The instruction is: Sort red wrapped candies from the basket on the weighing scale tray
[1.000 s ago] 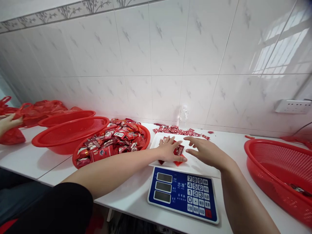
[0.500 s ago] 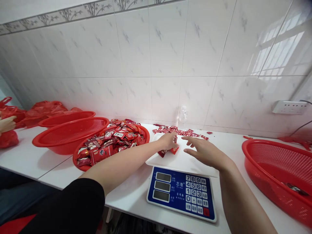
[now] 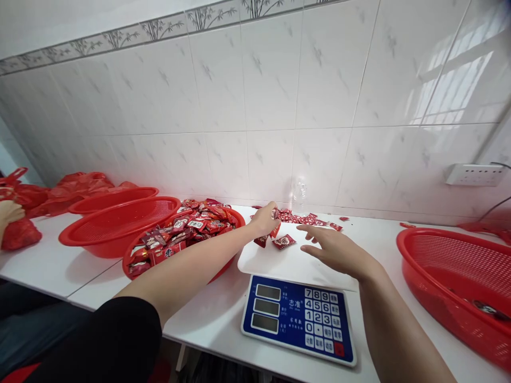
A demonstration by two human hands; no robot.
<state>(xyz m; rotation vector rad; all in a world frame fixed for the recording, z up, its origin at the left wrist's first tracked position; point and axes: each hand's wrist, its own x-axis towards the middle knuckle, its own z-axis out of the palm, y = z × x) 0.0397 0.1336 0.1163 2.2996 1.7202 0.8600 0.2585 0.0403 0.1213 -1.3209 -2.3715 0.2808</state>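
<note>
My left hand (image 3: 265,219) is closed around a few red packets (image 3: 274,230) above the far edge of the white scale tray (image 3: 295,264). My right hand (image 3: 339,250) hovers beside it, fingers spread and empty. One loose packet (image 3: 283,241) lies between them on the tray.

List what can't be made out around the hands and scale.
Head view, packets in the left hand: count hidden by its fingers.
Head view, scale displays: dark, no digits legible.
Head view, basket on the right: cut off by the frame edge.
</note>
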